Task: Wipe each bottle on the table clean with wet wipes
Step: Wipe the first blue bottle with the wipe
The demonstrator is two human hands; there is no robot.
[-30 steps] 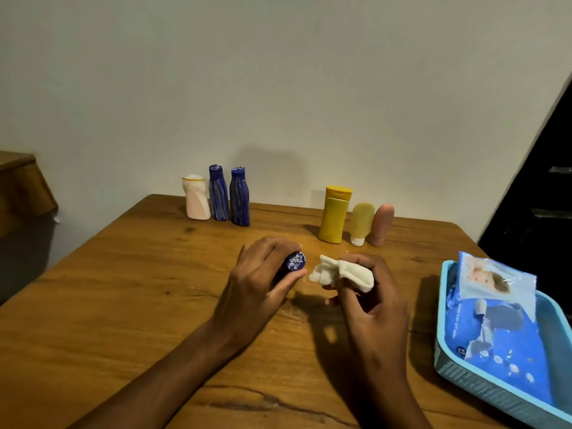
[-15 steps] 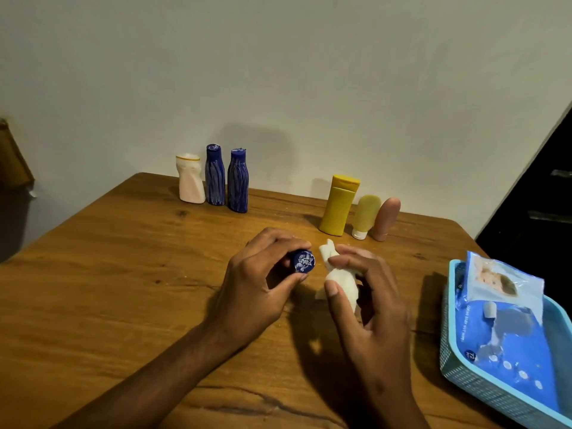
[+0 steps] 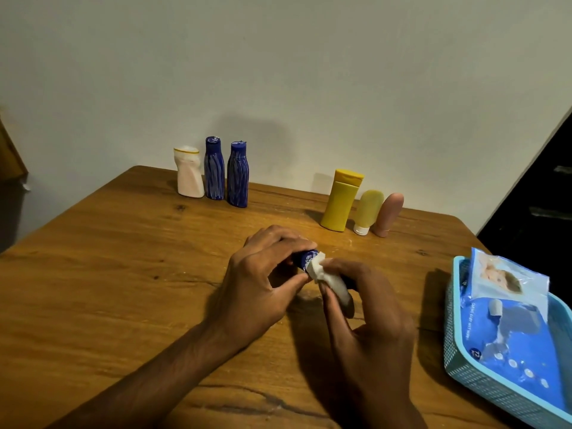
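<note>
My left hand grips a small blue bottle at the middle of the wooden table; only its capped end shows past my fingers. My right hand pinches a white wet wipe and presses it against that blue cap. At the back left stand a white bottle and two blue streaked bottles. At the back right stand a yellow bottle, a pale yellow tube and a pink tube.
A light blue basket sits at the table's right edge and holds a blue pack of wet wipes with its flap lifted. A pale wall rises behind the table. A dark opening lies to the right.
My right hand has brought the wipe left onto the blue bottle's cap, where before it was held apart. The left hand keeps its grip on the bottle.
</note>
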